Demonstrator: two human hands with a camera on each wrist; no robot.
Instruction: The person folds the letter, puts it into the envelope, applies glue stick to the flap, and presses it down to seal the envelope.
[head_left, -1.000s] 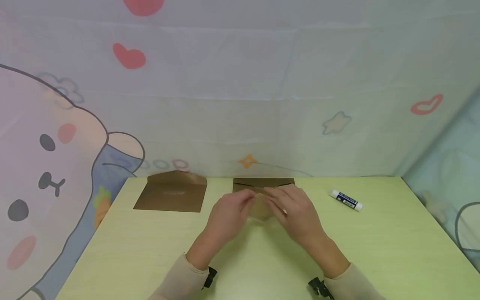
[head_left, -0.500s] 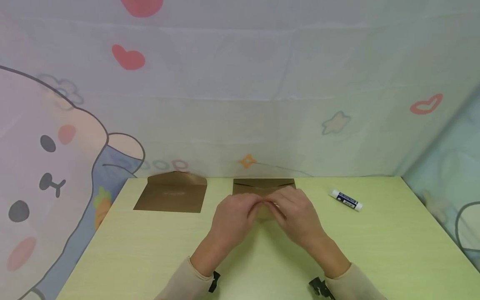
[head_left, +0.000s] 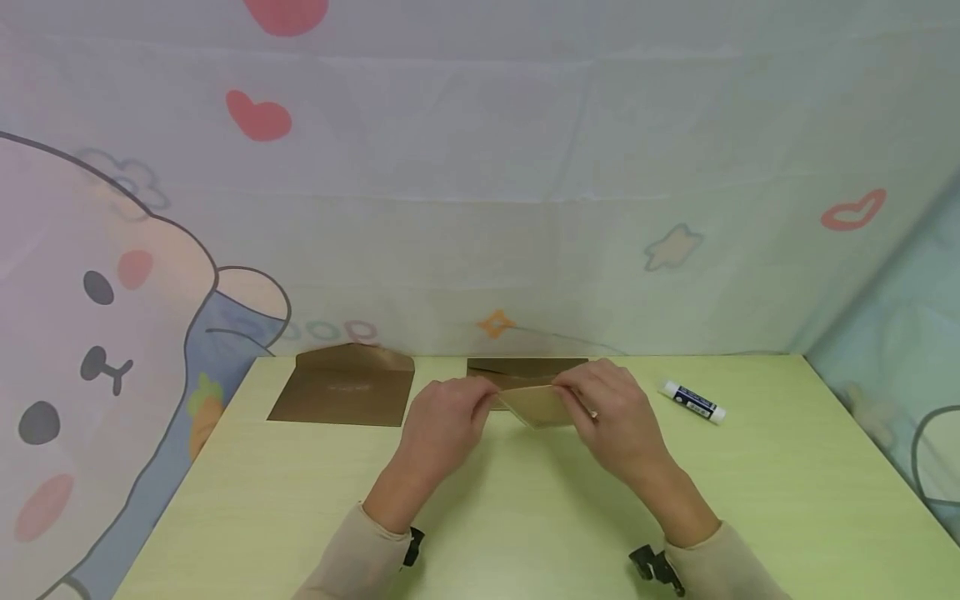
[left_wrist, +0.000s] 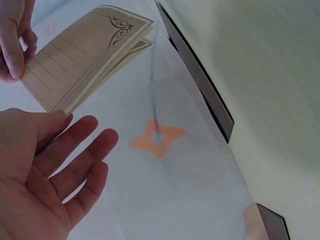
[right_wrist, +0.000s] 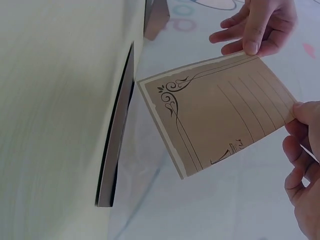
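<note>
A folded sheet of tan letter paper (head_left: 534,406), printed with ruled lines and dark scrollwork, hangs above the table between both hands. My left hand (head_left: 444,427) pinches one end of its upper edge between thumb and index finger, the other fingers spread loose in the left wrist view. At the opposite end my right hand (head_left: 617,421) pinches the paper between thumb and fingers. The layers of the folded paper (left_wrist: 85,52) gape slightly apart at one end in the left wrist view. Behind the hands a brown envelope (head_left: 525,368) lies on the table, partly covered.
A second brown envelope (head_left: 341,396) lies at the back left with its flap raised. A glue stick (head_left: 693,401) lies at the back right of the pale table (head_left: 517,533). A printed cloth (head_left: 450,167) hangs behind the table's far edge.
The hands came together over the paper, then drew apart along its edge, the left hand going left and the right hand right. More of the folded paper shows between them. Envelopes and glue stick stay put.
</note>
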